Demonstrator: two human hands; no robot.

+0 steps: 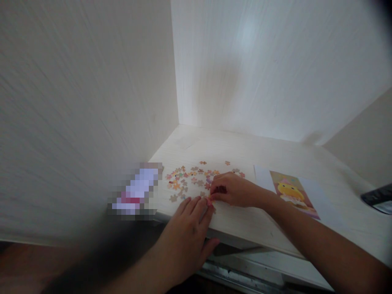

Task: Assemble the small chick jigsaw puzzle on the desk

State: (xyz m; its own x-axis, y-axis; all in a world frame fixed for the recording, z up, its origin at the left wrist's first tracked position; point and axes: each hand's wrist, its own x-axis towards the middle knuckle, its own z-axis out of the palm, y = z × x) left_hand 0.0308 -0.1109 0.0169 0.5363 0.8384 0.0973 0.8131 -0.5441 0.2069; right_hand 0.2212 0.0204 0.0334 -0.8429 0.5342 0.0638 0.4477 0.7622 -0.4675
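— What is held in each grip?

— A small pink puzzle piece (210,201) is pinched in the grip of the right hand (234,190), fingers curled shut around it, low against the bench (245,228). The left hand (188,234) is laid flat and open near the front edge, its fingertips (206,206) touching the same piece; nothing is held by it.

— And what is found around them?

— One loose scatter of puzzle pieces (196,177) is spread just behind both hands; a few dozen at a rough look, too small and blurred to be counted exactly. One printed picture sheet (292,192), showing a yellow figure, is laid to the right. One dark object (378,198) is seen at the far right edge.
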